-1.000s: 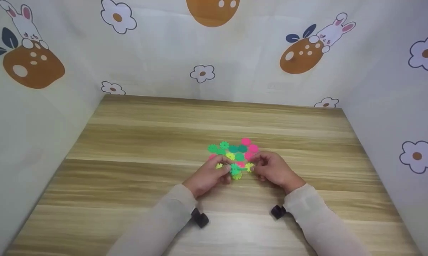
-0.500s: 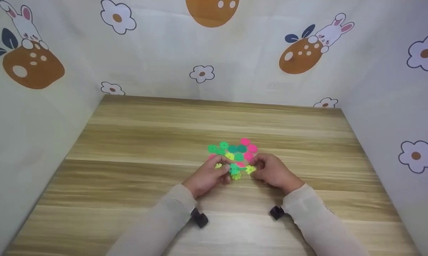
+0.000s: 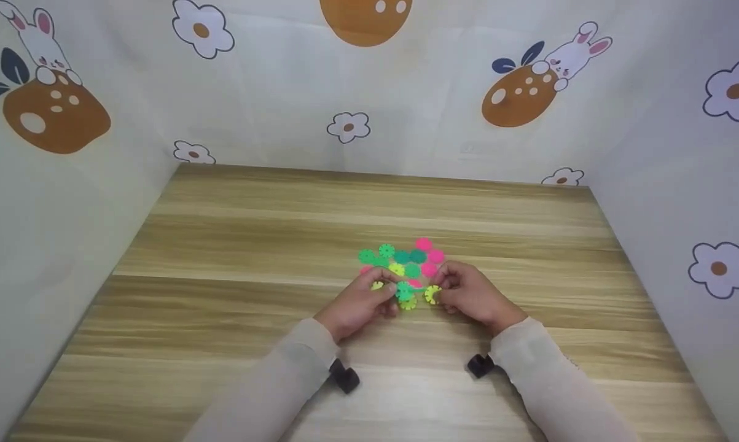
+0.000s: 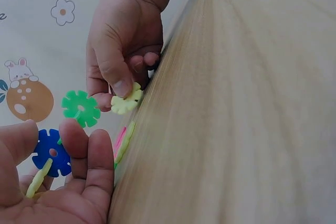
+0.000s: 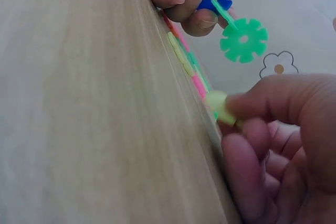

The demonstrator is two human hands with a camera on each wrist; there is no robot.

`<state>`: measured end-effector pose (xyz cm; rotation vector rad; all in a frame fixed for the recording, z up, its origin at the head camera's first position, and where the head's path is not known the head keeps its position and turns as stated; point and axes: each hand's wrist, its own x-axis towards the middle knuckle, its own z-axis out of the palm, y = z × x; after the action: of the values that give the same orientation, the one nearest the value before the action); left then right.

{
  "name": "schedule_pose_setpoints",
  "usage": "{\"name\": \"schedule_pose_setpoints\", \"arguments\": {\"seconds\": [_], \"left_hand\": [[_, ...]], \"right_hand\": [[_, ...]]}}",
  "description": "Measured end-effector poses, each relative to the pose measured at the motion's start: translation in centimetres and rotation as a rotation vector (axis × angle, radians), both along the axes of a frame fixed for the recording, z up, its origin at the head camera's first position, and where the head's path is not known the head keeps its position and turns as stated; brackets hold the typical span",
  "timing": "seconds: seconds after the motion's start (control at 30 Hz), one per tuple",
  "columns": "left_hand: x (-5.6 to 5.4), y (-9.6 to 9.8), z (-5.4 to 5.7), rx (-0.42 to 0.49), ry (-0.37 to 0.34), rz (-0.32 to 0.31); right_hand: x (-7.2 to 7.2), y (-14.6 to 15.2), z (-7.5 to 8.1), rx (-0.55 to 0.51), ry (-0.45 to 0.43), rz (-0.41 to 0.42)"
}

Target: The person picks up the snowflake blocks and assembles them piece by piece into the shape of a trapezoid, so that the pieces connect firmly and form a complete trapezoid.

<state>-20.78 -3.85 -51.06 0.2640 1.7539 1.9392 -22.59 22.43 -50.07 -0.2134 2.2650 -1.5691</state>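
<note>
My left hand [image 3: 360, 304] holds a small linked group of notched plastic discs above the table. In the left wrist view, its fingers and thumb are around a blue disc [image 4: 44, 143], with a yellow disc [image 4: 37, 179] slotted into it near the palm. A green disc [image 4: 73, 101] sticks out from the group toward the other hand. Between thumb and fingertips my right hand [image 3: 477, 298] pinches a single yellow disc [image 4: 122, 107]. In the right wrist view that yellow disc is blurred, apart from the green disc [image 5: 255, 31].
Loose pink discs [image 3: 424, 244], green discs [image 3: 367, 256] and teal discs [image 3: 418, 256] lie flat just beyond the hands. Several yellow ones, such as one notched disc [image 3: 397, 269], are among them. Patterned cloth walls [image 3: 271, 92] border the wooden table [image 3: 252, 233].
The yellow disc in my right hand has shifted slightly nearer to me and turned to show its face. My right fingers have changed their hold on it. The left hand stays almost still.
</note>
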Motion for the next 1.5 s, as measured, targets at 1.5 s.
{"name": "schedule_pose_setpoints", "arguments": {"seconds": [1.5], "left_hand": [[0.2, 0.0, 0.1, -0.031, 0.028, -0.008]], "right_hand": [[0.4, -0.9, -0.4, -0.382, -0.148, -0.025]]}}
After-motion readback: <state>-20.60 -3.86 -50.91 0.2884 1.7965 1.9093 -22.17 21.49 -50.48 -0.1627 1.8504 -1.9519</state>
